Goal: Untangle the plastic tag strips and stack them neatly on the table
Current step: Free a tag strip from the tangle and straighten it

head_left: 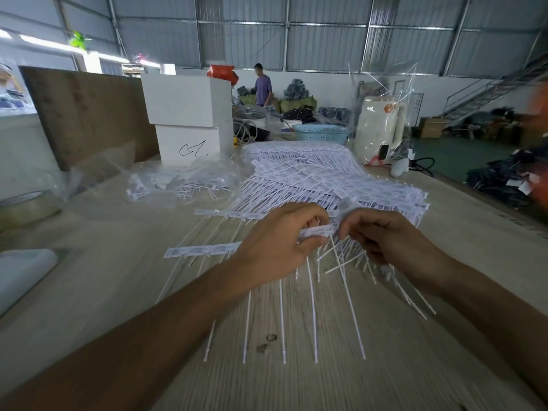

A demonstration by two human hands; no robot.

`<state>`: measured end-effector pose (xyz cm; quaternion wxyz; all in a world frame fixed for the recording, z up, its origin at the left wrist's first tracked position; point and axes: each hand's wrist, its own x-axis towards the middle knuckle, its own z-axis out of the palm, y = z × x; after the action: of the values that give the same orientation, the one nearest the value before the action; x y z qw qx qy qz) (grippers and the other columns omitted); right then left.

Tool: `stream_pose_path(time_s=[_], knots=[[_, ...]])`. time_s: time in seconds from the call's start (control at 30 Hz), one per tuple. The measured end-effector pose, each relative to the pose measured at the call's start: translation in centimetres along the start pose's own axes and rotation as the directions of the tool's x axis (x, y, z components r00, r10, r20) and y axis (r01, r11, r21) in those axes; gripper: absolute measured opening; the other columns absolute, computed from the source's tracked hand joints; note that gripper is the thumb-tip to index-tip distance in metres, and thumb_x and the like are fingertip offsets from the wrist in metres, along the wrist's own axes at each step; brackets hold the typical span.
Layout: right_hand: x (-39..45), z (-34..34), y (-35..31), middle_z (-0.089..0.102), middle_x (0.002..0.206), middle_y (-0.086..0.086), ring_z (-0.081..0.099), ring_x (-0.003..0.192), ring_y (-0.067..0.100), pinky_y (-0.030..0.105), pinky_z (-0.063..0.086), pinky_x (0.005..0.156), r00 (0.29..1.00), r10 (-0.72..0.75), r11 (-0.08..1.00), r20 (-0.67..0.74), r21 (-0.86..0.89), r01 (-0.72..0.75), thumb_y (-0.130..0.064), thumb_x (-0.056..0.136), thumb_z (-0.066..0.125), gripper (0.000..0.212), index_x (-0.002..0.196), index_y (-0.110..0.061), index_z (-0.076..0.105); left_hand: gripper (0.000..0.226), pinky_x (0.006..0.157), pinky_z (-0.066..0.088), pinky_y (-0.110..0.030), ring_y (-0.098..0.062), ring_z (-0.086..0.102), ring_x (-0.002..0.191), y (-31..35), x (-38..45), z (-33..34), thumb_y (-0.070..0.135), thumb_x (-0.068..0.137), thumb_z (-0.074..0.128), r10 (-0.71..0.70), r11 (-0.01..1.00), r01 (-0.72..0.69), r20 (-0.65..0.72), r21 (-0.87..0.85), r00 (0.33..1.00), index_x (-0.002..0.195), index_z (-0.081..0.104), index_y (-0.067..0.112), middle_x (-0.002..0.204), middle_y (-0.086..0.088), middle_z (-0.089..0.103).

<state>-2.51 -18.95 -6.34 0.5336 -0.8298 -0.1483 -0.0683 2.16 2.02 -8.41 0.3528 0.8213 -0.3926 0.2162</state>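
A white plastic tag strip (316,231) with long thin tails hanging toward me is held over the wooden table (124,262). My left hand (278,243) grips its header bar from the left, thumb underneath. My right hand (376,232) pinches the same strip at its right end, fingers curled. Behind the hands lies a big pile of white tag strips (320,179), layered roughly in rows. Two single strips (204,250) lie flat on the table to the left of my left hand, one farther back (228,214).
A clear bag of more tags (178,185) lies at the back left. Two stacked white boxes (189,114), a brown board (89,114), a blue basket (321,133) and a cream kettle (378,132) stand behind. A person (262,86) stands far off.
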Motion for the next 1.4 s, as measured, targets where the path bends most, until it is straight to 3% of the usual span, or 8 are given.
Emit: stream_pose_path(time_s=[0.13,0.3,0.47,0.63,0.93,1.13,1.27,1.4], knots=[[0.0,0.7,-0.1,0.040,0.057,-0.010,0.034,0.050,0.004,0.019,0.030,0.051,0.999,0.026,1.000,0.035,-0.015,-0.026,-0.020,0.104,0.052,0.022,0.100,-0.007,0.069,0.027,0.071,0.052,-0.039,-0.009,0.062,0.082,0.3,0.1,-0.1,0.025,0.081,0.081,-0.021,0.998,0.019,-0.031,-0.066,0.999,0.095,0.058,0.023,0.087,0.010,0.065],[-0.2,1.2,-0.1,0.036,0.061,-0.001,0.033,0.054,0.009,0.024,0.030,0.052,0.992,0.025,0.999,0.122,-0.033,-0.021,-0.040,0.095,0.057,0.044,0.085,0.003,0.062,0.026,0.073,0.053,-0.038,-0.010,0.065,0.086,0.7,0.1,-0.2,0.021,0.084,0.079,0.038,0.993,-0.035,0.029,-0.116,0.999,0.100,0.058,0.018,0.092,0.008,0.068],[0.2,0.5,0.1,0.040,0.062,-0.003,0.035,0.046,0.007,0.018,0.031,0.042,0.983,0.175,0.947,0.060,0.263,-0.184,-0.044,0.082,0.068,0.029,0.059,-0.027,0.063,0.036,0.081,0.055,-0.040,-0.008,0.067,0.094,-0.4,0.1,-1.1,0.023,0.088,0.074,-0.021,0.997,0.030,0.130,-0.069,0.991,0.120,0.057,0.024,0.106,0.013,0.070],[0.2,0.7,0.3,0.031,0.063,-0.004,0.027,0.052,0.009,0.023,0.021,0.046,0.985,0.156,0.968,0.075,0.188,-0.168,-0.059,0.079,0.068,0.048,0.080,-0.012,0.055,0.016,0.068,0.052,-0.041,-0.020,0.064,0.075,-0.7,0.1,-0.8,0.022,0.091,0.071,0.000,0.997,-0.003,0.032,0.076,0.999,0.106,0.065,0.018,0.088,0.003,0.071],[-0.2,0.4,-0.6,0.040,0.066,0.021,0.034,0.058,0.015,0.029,0.027,0.056,0.985,-0.172,0.949,0.026,-0.262,0.173,-0.018,0.099,0.059,0.035,0.089,0.016,0.056,0.014,0.062,0.051,-0.040,-0.020,0.065,0.062,-0.8,0.2,-0.8,0.011,0.097,0.063,-0.015,0.994,0.023,0.073,-0.111,0.997,0.087,0.071,0.004,0.071,-0.006,0.069],[-0.1,0.5,0.1,0.035,0.053,0.003,0.031,0.048,0.015,0.028,0.028,0.050,0.999,0.033,0.999,-0.039,-0.002,-0.033,-0.031,0.102,0.054,0.046,0.061,-0.012,0.056,0.012,0.065,0.044,-0.024,-0.006,0.058,0.072,-0.6,0.1,-1.0,0.014,0.088,0.074,0.067,0.998,-0.067,0.032,-0.011,0.997,0.099,0.071,0.014,0.083,0.006,0.068],[0.2,-0.4,0.2,0.038,0.057,0.003,0.034,0.048,0.014,0.022,0.034,0.045,0.989,0.101,0.989,-0.106,0.114,-0.089,-0.034,0.104,0.051,0.042,0.067,-0.014,0.049,0.020,0.077,0.047,-0.036,-0.021,0.059,0.092,-0.6,-0.1,-1.1,0.015,0.091,0.069,0.230,0.933,-0.269,0.179,0.241,0.957,0.111,0.071,0.012,0.097,-0.002,0.068],[0.0,-0.1,0.2,0.052,0.067,0.008,0.050,0.049,0.019,0.027,0.039,0.040,0.991,0.039,0.996,-0.124,0.082,-0.029,-0.028,0.106,0.047,0.036,0.084,-0.002,0.057,0.020,0.074,0.051,-0.040,-0.012,0.061,0.086,-0.1,-0.1,-0.8,0.019,0.088,0.073,0.100,0.989,-0.107,0.060,0.107,0.993,0.108,0.068,0.021,0.095,0.006,0.069]])
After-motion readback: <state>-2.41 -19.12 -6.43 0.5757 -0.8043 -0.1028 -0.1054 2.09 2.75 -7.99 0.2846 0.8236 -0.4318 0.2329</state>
